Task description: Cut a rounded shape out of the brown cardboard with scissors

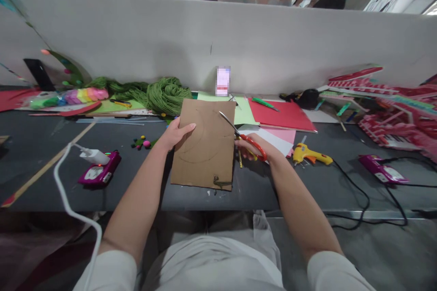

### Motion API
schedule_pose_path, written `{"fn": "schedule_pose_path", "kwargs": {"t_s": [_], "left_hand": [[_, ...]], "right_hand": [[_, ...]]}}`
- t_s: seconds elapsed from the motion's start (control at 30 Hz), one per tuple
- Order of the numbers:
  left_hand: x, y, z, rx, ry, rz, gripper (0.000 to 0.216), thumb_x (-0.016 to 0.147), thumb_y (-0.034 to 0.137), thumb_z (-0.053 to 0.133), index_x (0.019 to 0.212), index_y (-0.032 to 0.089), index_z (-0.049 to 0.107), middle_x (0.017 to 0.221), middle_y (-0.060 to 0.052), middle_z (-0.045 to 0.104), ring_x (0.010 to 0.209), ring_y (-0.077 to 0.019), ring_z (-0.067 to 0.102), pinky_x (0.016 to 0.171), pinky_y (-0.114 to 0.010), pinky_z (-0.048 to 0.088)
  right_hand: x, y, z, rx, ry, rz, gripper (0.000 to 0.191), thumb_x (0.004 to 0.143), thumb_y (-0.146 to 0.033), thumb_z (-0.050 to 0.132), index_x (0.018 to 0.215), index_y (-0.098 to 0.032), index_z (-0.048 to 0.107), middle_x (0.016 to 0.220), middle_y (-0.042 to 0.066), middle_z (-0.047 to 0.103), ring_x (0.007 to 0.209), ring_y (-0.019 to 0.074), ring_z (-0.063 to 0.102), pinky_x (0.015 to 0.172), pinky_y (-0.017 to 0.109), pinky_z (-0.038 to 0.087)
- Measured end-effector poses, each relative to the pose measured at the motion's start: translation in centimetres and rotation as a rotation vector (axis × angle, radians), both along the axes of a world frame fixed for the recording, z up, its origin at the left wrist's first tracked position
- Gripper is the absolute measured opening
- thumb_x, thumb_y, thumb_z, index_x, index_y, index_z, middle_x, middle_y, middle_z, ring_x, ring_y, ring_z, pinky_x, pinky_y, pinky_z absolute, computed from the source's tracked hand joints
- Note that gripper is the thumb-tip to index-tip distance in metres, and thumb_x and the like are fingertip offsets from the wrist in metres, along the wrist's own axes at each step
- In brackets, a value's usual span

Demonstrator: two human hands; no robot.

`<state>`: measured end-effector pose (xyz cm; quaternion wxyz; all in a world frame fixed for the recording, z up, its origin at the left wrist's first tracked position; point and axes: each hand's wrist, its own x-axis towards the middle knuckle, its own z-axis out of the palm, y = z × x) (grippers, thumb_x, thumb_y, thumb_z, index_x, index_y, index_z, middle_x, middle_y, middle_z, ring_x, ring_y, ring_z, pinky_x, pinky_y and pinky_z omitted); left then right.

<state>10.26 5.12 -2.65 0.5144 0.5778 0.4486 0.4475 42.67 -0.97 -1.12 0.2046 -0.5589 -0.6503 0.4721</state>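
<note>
Left hand (pixel 175 135) gripping cardboard (pixel 204 145) edge, right hand (pixel 254 148) holding scissors (pixel 243 137) against it

Matt brown cardboard (pixel 205 145); scissors (pixel 244 138) w/ shiny metal blades, glossy red plastic handles.

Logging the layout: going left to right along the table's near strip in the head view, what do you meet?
Magenta plugged-in device → left hand → brown cardboard sheet → right hand with red-handled scissors → yellow glue gun → second magenta device.
</note>
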Motion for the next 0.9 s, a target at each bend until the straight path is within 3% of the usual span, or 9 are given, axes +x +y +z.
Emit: {"fn": "schedule_pose_path", "kwargs": {"t_s": [0.23,0.53,0.77,0.9], "left_hand": [[0.2,-0.1,0.0,-0.005,-0.025,0.030,0.052,0.075,0.045,0.084,0.118,0.018,0.072,0.121,-0.014,0.077,0.102,-0.0304,0.075,0.088,-0.043,0.062],[-0.2,0.0,0.3,-0.004,-0.028,0.032,0.056,0.074,0.045,0.085,0.119,0.015,0.071,0.121,-0.016,0.077,0.101,-0.0309,0.075,0.087,-0.044,0.062],[-0.6,0.1,0.5,0.012,-0.061,0.055,0.058,0.073,0.045,0.086,0.119,0.014,0.072,0.117,-0.016,0.078,0.094,-0.0296,0.076,0.081,-0.041,0.062],[-0.6,0.2,0.6,0.030,-0.095,0.109,0.056,0.070,0.045,0.088,0.114,0.013,0.073,0.113,-0.015,0.078,0.093,-0.0292,0.075,0.080,-0.041,0.062]], "right_hand": [[-0.1,0.2,-0.3,0.048,-0.043,-0.034,0.046,0.092,-0.044,0.064,0.054,-0.020,0.053,0.046,0.001,0.056,0.037,0.0116,0.051,0.041,0.023,0.040],[-0.7,0.2,-1.0,0.028,-0.005,-0.047,0.043,0.090,-0.049,0.067,0.061,-0.020,0.053,0.047,0.000,0.056,0.038,0.0122,0.051,0.041,0.024,0.039],[0.9,0.2,-0.3,-0.072,0.171,0.146,0.043,0.082,-0.057,0.076,0.076,-0.017,0.062,0.062,0.000,0.063,0.051,0.0113,0.052,0.047,0.023,0.038],[0.9,0.1,0.1,-0.079,0.188,0.116,0.045,0.077,-0.058,0.082,0.079,-0.016,0.065,0.074,0.005,0.072,0.059,0.0136,0.060,0.051,0.023,0.043]]}}
